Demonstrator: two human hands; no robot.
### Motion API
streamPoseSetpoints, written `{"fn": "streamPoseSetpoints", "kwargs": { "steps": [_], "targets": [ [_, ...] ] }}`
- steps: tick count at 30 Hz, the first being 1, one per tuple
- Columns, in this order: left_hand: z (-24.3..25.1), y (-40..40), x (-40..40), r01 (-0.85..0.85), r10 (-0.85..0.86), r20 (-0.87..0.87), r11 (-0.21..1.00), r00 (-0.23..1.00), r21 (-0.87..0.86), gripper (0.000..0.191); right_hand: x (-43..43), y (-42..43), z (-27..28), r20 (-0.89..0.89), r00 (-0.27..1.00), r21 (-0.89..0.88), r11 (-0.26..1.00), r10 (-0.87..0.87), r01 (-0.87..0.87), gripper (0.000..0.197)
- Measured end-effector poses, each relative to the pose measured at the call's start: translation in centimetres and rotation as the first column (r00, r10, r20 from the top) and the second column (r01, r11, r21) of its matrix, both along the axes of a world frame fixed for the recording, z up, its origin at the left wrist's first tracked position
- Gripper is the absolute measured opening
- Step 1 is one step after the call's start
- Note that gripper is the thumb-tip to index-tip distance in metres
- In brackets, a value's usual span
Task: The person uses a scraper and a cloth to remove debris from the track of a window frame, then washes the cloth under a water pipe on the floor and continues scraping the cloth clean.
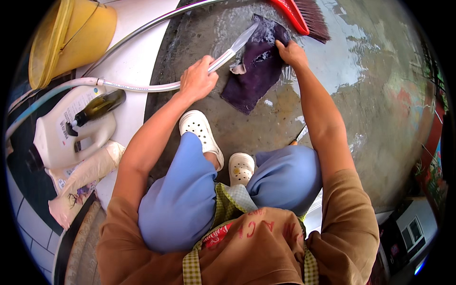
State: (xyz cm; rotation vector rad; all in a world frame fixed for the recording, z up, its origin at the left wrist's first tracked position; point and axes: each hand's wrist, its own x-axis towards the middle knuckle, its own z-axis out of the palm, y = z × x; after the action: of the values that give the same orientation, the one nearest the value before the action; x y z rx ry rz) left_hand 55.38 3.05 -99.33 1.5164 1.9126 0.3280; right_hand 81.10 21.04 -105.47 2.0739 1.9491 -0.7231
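My left hand point(199, 77) grips a white hose point(221, 61) with red stripes a little behind its end. Water point(244, 37) streams from the hose onto a dark purple cloth point(254, 74), which lies soaked on the wet concrete floor point(199, 107). At the cloth's upper right edge, my right hand point(293, 53) pinches the fabric between thumb and fingers. A small pale flap point(238, 69), perhaps a folded label, shows at the cloth's left side.
A red broom point(294, 16) with dark bristles lies beyond the cloth. On the left are a yellow bucket point(85, 35) on its side, a white jug point(53, 131), a dark pump bottle point(101, 107) and a pinkish packet point(89, 171). A blade with a wooden handle point(294, 142) lies near my right knee.
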Motion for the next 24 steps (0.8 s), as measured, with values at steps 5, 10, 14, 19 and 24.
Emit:
{"fn": "streamPoseSetpoints", "kwargs": {
  "steps": [5,10,14,19,24],
  "targets": [
    [0.8,0.5,3.2,0.415,-0.434,-0.019,0.873,0.901,-0.257,0.053,-1.7,0.5,2.4,0.078,0.990,0.056,0.991,0.114,-0.119,0.066],
    [-0.5,-0.5,3.1,0.325,-0.352,-0.044,0.899,0.935,-0.293,0.056,-3.9,-3.0,4.9,-0.297,0.875,0.105,0.924,0.382,-0.368,0.036],
    [-0.9,-0.5,2.9,0.334,-0.350,-0.013,0.903,0.937,-0.269,0.059,-6.0,-3.7,3.3,-0.033,0.775,-0.262,0.742,0.632,-0.617,0.049],
    [-1.0,-0.6,2.4,0.320,-0.329,0.011,0.910,0.944,-0.262,0.058,-1.6,2.6,5.5,0.225,0.798,-0.156,0.830,0.558,-0.536,0.042],
    [-1.3,-0.3,2.4,0.349,-0.359,0.008,0.903,0.933,-0.252,0.059,-4.3,-4.1,2.9,-0.411,0.790,-0.078,0.846,0.454,-0.527,0.024]
  ]
}}
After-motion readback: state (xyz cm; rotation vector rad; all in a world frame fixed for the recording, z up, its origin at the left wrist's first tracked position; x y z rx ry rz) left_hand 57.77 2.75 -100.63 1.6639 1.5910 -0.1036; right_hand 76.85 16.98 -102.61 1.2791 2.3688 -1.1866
